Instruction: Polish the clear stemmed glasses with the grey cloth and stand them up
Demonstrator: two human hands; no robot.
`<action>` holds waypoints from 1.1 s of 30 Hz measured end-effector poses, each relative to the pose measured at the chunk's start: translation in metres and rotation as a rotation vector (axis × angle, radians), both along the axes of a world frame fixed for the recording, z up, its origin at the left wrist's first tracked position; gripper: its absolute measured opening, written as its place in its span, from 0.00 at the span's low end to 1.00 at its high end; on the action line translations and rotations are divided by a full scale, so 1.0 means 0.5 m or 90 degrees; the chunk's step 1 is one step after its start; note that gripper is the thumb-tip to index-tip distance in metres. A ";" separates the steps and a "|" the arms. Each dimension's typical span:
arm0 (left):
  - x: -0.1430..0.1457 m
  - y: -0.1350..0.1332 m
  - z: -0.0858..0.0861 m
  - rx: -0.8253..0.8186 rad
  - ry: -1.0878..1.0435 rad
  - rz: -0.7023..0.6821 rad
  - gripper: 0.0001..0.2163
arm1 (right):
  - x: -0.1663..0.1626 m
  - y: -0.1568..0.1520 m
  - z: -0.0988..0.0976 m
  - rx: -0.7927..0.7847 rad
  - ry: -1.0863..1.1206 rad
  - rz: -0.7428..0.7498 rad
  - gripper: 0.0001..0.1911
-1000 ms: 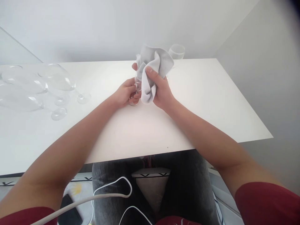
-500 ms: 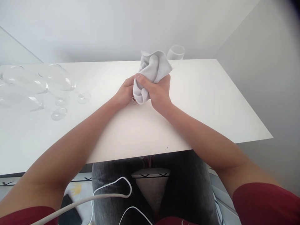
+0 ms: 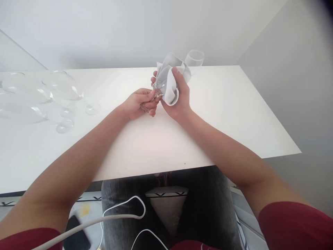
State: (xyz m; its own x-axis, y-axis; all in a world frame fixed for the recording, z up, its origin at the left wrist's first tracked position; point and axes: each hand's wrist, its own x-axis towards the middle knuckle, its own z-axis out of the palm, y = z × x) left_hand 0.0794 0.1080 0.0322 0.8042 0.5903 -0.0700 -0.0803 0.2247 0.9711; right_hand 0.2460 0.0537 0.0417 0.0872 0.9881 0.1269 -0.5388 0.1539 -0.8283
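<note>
Grey-white cloth (image 3: 170, 86), soft and matte and crumpled into loose folds with a curled lower edge, bunches at upper centre in the grasp of the right hand (image 3: 180, 100), whose thumb presses along its outer fold. Clear, shiny drinking glass (image 3: 158, 93) shows at its left edge, mostly hidden by fabric and fingers; the left hand (image 3: 137, 103) pinches its lower part between thumb and curled fingers. The cloth thus sits between the right thumb and palm, wrapped against the glass just above the left fingers.

Beneath both hands spreads a smooth white tabletop (image 3: 145, 149), with one small dark speck near its front edge. Just behind the cloth, at upper centre-right, rises an upright clear glass with a round rim (image 3: 195, 58). Transparent stemmed glasses (image 3: 65, 86) lie on their sides at far left. Plain pale wall (image 3: 117, 34) fills the top; a greyer wall (image 3: 304, 80) closes the right.
</note>
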 end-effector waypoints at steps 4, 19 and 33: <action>0.004 -0.001 -0.002 -0.020 0.020 0.010 0.19 | 0.011 0.010 -0.018 0.016 0.041 0.013 0.29; 0.023 -0.018 -0.007 0.136 0.032 0.053 0.24 | -0.013 -0.008 -0.031 0.088 -0.262 -0.369 0.20; -0.014 0.006 0.002 -0.050 0.042 -0.092 0.21 | 0.018 -0.005 -0.014 0.073 0.012 0.111 0.24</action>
